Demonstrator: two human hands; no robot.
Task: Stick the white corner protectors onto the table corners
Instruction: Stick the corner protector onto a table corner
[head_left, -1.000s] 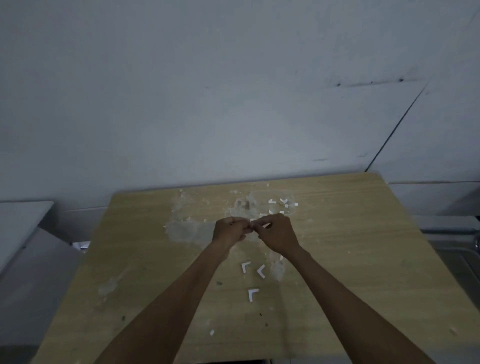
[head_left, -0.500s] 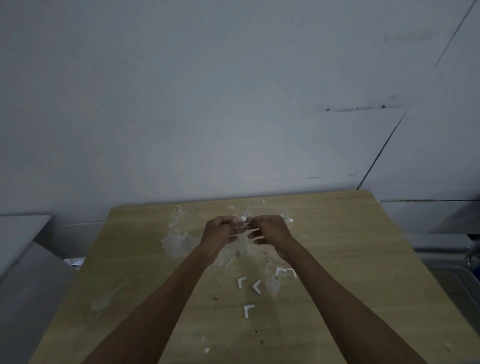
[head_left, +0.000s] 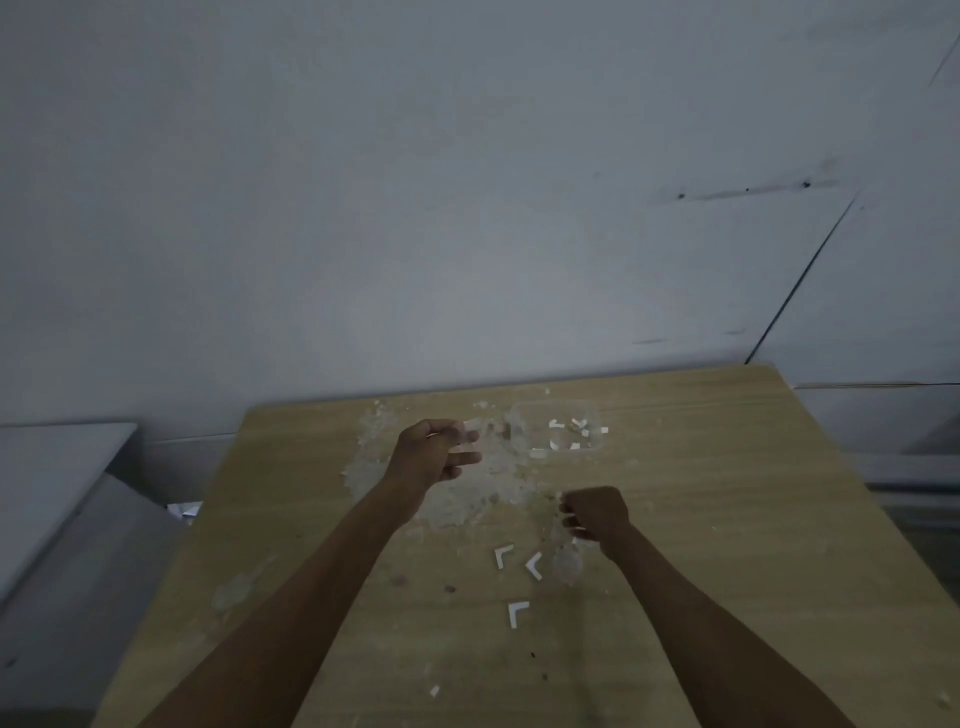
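The hands have come apart: half a second ago they met above the middle of the table, fingertips together, working at something small between them. Now the left hand (head_left: 436, 452) hovers farther back, fingers loosely curled; whether anything thin and clear is pinched there I cannot tell. The right hand (head_left: 595, 514) has dropped nearer, fingers curled tight; a small pale sliver may sit at its fingertips, but the blur leaves that uncertain. My guess is that a backing film has just been peeled off a protector, so one piece may be ready to carry to a corner.

Three white L-shaped corner protectors (head_left: 511, 613) lie loose just in front of the right hand, close together. More white pieces sit in a clear plastic tray (head_left: 524, 415) near the far edge. Pale scraps and flaky residue (head_left: 467, 499) litter the wood between the hands.

The wooden table (head_left: 727, 519) stands against a plain grey-white wall (head_left: 415, 208). Its far right corner (head_left: 771, 368) is in view and looks bare. A grey surface (head_left: 52, 467) lies to the left.
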